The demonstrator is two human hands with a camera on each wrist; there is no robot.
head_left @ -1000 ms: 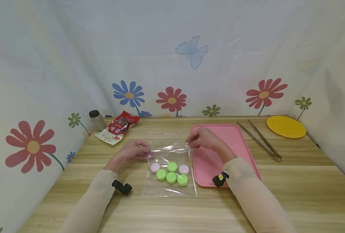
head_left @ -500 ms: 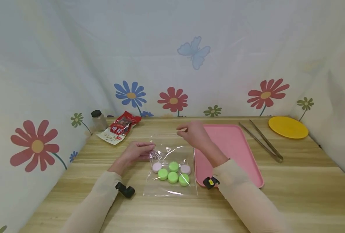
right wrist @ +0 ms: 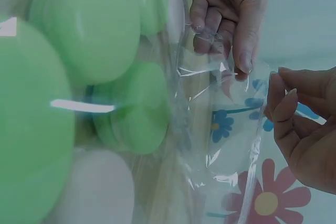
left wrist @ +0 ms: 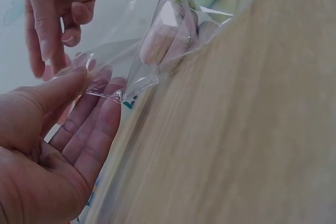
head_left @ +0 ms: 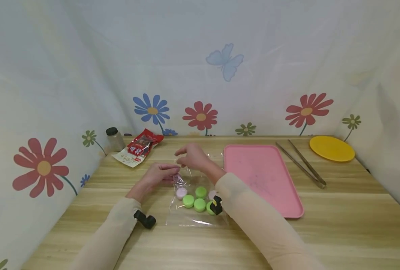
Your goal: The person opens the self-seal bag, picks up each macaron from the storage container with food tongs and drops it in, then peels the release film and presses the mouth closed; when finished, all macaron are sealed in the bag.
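Note:
A clear plastic bag [head_left: 200, 221] lies on the wooden table with several green macarons [head_left: 188, 201] and pale pink macarons [head_left: 181, 193] inside. My left hand [head_left: 156, 174] pinches the bag's left edge between thumb and fingers, and the film is crumpled at that spot in the left wrist view. My right hand [head_left: 194, 157] reaches across over the upper part of the bag. Its fingertips are right at the bag's upper left corner, with a gap between index finger and thumb in the head view. The right forearm and wrist camera cover part of the macarons at the right.
A pink tray [head_left: 253, 157] lies right of the bag, partly behind the right sleeve. Beyond it are metal tongs [head_left: 302, 163] and a yellow plate [head_left: 332, 149]. At the back left, a red and white snack packet [head_left: 138, 148] lies beside a dark-lidded jar [head_left: 115, 139].
My right hand has moved left from the bag's right edge, up over its top, to the upper left corner. The left hand stays at the bag's left edge.

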